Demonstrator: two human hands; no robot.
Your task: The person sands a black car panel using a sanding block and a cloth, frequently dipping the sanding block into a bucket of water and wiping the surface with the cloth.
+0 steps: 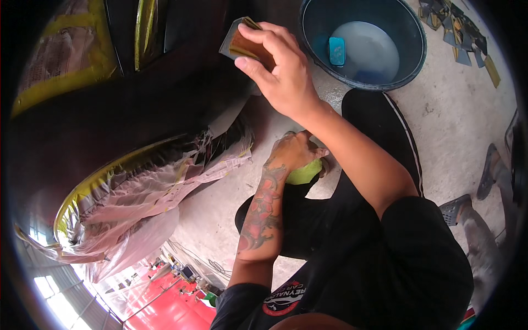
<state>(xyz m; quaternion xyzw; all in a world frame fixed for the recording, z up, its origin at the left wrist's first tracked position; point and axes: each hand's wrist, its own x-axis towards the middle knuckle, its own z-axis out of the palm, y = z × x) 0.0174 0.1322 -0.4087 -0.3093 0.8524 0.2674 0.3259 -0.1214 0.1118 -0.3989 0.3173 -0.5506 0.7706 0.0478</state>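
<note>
A dark sheet of sandpaper (229, 40) is wrapped about a brown block (251, 47), which my right hand (284, 68) holds between thumb and fingers beside the black car body panel (173, 90). Lower down, near my knees, my left hand (291, 150) closes on a yellow-green cloth or sponge (304, 172); its exact kind cannot be told. Crumpled masking paper and plastic film (136, 210), edged with yellow tape (103, 165), cover the wheel arch. Past my right hand stands a dark round tub (420, 53) of cloudy water, with a turquoise block (337, 51) in it.
Scattered used sandpaper pieces (458, 31) lie on the concrete floor (437, 111) beyond the tub. At the right edge, another person's feet in clog shoes (453, 209) are close by. A red covered surface (173, 307) and cables (198, 260) show at the bottom left.
</note>
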